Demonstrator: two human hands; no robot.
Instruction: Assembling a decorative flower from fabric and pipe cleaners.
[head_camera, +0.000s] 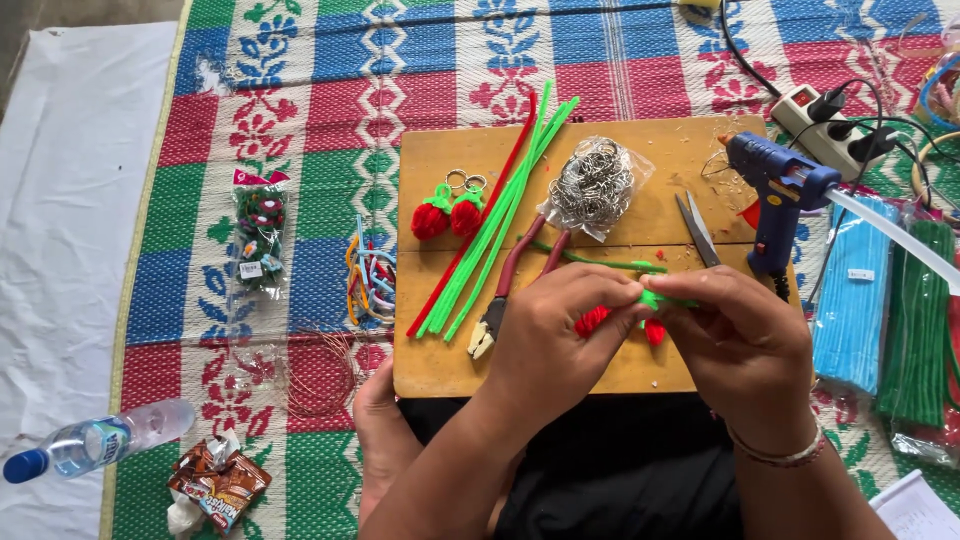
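Observation:
Over the front of a wooden board (440, 370), my left hand (555, 335) and my right hand (745, 340) meet around a small red and green pipe-cleaner piece (650, 300). Both pinch it; red fuzz shows below the fingers, green at the fingertips. A green pipe cleaner (600, 262) runs from the piece toward the pliers. Red-handled pliers (510, 290) lie just left of my left hand. Two finished red strawberry key rings (448, 213) rest farther back on the board.
Green and red pipe cleaners (495, 220), a bag of metal key rings (595, 185), scissors (697, 228) and a blue glue gun (775, 190) lie on the board. Packs of blue and green pipe cleaners (890, 310) sit right. A power strip (825, 130), water bottle (95, 440) and snack wrapper (215, 485) lie on the mat.

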